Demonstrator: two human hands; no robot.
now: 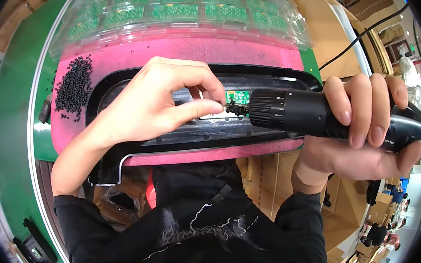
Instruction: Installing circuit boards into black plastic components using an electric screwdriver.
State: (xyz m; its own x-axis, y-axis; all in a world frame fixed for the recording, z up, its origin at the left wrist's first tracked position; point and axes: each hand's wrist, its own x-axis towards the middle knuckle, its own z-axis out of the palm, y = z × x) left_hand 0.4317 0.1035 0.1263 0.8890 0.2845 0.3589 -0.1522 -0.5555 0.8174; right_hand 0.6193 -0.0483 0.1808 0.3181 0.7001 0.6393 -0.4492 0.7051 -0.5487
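My right hand [359, 119] is wrapped round a black electric screwdriver [302, 112], held nearly level with its ribbed nose pointing left. A clump of small black screws [236, 109] clings at the driver's tip. There my left hand [155, 99] pinches with thumb and forefinger, touching the clump at its left end. Beneath both hands lies a long black plastic housing [179, 146] with its hollow side up. Inside it a green circuit board [241, 96] shows in part behind the screws and fingers.
A heap of small black screws [74, 89] lies at the left on the pink mat [188, 47]. Clear plastic trays of green boards [176, 11] stand along the back. Cardboard boxes [322, 56] are at the right, and a black cable [364, 32] hangs there.
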